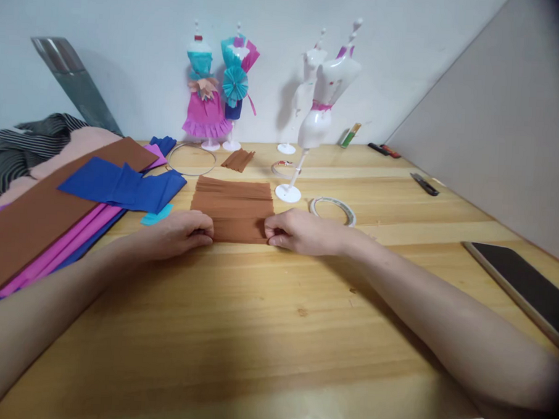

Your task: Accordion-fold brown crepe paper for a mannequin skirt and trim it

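The brown sheet [236, 201] in the grip looks like matt crepe paper, its surface creased into pleats, against the smooth, softly glossy wood of the table [278, 339]. Beyond the grip, the nearest mannequin [334, 82] looks like smooth, shiny white plastic. Left of the grip, the blue piece [99, 183] looks like matt paper, and the striped bundle [42, 134] like soft cloth.

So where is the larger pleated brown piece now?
In the head view, the larger pleated brown piece lies just left of centre on the table, between the left hand and right hand, with the nearest mannequin's base beside its far right corner.
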The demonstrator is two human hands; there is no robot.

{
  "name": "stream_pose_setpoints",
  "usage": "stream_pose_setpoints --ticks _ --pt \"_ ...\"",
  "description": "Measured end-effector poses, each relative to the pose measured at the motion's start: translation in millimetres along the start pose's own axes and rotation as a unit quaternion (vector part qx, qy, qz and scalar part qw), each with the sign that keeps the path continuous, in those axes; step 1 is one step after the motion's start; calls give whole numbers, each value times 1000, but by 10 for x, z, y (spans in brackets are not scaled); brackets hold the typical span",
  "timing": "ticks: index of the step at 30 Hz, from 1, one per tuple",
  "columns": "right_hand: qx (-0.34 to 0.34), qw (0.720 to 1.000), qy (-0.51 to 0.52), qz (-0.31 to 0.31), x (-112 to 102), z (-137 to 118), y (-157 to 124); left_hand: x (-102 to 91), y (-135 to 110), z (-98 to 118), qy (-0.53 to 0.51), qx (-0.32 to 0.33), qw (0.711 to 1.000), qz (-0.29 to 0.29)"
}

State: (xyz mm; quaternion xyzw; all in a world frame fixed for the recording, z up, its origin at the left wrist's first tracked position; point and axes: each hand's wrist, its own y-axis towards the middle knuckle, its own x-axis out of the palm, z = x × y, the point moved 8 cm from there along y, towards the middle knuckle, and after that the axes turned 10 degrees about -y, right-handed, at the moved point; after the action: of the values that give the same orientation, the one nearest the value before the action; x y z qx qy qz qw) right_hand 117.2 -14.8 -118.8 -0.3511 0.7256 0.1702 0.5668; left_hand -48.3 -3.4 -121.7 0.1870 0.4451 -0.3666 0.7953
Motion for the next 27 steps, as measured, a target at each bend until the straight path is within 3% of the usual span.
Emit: stream_pose_setpoints --ticks 13,16,20,24,27 --pt "-8 1000 -12 2 -16 16 -12 19 -6 23 8 18 1000 5" --pt "-4 995 -92 41 -61 -1 -14 5 -6 89 54 41 997 47" --pt "12 957 -265 117 -117 -1 2 -9 -19 179 177 65 974 123" --pt "-20 930 -337 145 -78 -72 17 41 -38 242 256 105 951 137" --pt "-37 933 -336 124 -35 -124 16 83 -51 261 264 142 946 124"
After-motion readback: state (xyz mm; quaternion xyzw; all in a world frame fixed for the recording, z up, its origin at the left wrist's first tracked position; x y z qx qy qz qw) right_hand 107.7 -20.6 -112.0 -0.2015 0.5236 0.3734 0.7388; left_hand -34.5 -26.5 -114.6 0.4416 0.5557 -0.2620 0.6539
